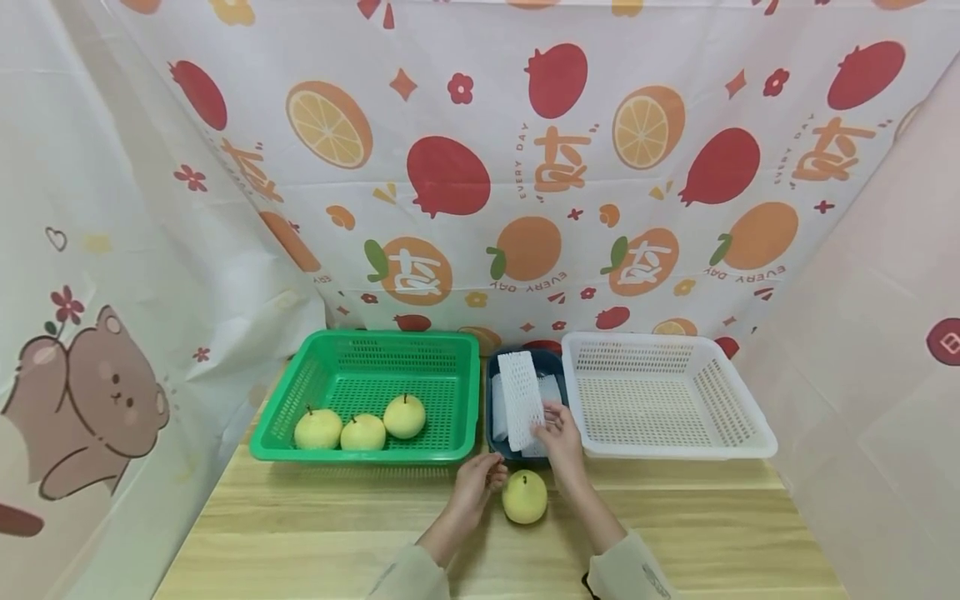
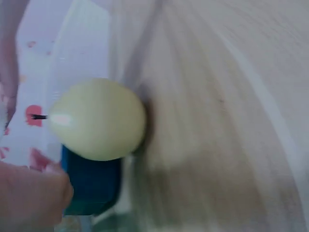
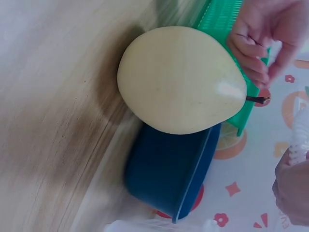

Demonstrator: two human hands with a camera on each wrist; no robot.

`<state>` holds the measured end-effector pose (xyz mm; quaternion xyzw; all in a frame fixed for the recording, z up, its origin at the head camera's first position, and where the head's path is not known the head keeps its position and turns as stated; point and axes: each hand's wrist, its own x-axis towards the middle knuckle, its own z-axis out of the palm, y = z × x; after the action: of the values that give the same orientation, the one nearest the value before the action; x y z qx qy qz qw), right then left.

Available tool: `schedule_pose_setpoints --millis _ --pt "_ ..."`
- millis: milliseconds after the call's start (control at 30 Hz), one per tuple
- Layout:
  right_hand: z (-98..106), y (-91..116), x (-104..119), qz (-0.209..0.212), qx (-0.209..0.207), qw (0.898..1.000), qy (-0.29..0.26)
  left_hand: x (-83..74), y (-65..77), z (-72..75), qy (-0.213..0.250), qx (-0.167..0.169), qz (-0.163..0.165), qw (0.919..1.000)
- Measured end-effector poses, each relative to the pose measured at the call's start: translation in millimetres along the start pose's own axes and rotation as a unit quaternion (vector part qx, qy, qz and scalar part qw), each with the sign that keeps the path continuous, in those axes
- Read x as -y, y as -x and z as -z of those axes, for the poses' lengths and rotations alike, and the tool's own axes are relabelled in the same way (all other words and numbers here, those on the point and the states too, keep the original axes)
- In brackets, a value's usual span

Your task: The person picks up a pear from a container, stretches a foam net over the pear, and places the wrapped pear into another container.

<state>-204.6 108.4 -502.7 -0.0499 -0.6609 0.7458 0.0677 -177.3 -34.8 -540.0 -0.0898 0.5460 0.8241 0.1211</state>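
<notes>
My right hand pinches a white foam fruit net by its lower right edge, above the dark blue basin. The net is flat and long. Other white foam nets lie in the basin. A yellow pear stands upright on the table in front of the basin, stem up. My left hand is just left of this pear, its fingers loosely curled with nothing visible in them. In the right wrist view the left hand appears apart from the pear.
Left of the basin is a green plastic basket with three pears near its front side. A white plastic basket stands on the right. All rest on a wooden table, against a fruit-print cloth.
</notes>
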Motion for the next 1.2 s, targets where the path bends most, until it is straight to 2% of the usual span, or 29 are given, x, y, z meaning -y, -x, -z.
schedule_pose_setpoints --millis 100,200,333,433,567,700,867,967,1067,1133,1200 --pt "1.0 8.3 4.9 -0.003 0.037 0.999 -0.013 -11.7 5.8 -1.9 0.019 0.073 0.021 0.9970" --pt "1.6 14.5 7.6 -0.002 0.077 0.997 -0.029 -21.6 10.1 -4.2 0.017 0.131 0.031 0.9908" --pt "3.9 20.7 9.7 0.002 0.104 0.994 -0.038 -27.0 12.6 -5.7 0.033 0.175 0.063 0.9821" --pt "5.9 23.3 11.0 0.010 0.110 0.994 -0.023 -26.7 11.9 -4.2 0.077 0.179 0.091 0.9766" --pt "9.8 25.2 9.0 0.011 0.118 0.993 -0.009 -24.3 10.5 -2.3 0.152 0.172 0.101 0.9680" --pt "13.8 25.8 4.5 -0.001 0.125 0.992 -0.023 -22.2 8.6 -3.9 0.207 0.162 0.083 0.9612" --pt "17.4 27.5 1.3 -0.038 0.135 0.988 -0.066 -20.1 7.2 -6.9 0.203 0.143 0.039 0.9679" --pt "19.6 27.9 1.9 -0.078 0.143 0.978 -0.129 -18.6 6.2 -7.2 0.197 0.140 0.016 0.9702" --pt "22.5 27.8 3.2 -0.121 0.154 0.959 -0.205 -17.6 4.5 -7.2 0.193 0.145 0.001 0.9703" --pt "24.1 27.4 4.2 -0.150 0.167 0.946 -0.235 -18.2 3.8 -7.8 0.188 0.147 -0.002 0.9712" --pt "24.6 26.3 4.8 -0.184 0.183 0.935 -0.241 -18.8 2.6 -8.6 0.177 0.144 -0.003 0.9736"
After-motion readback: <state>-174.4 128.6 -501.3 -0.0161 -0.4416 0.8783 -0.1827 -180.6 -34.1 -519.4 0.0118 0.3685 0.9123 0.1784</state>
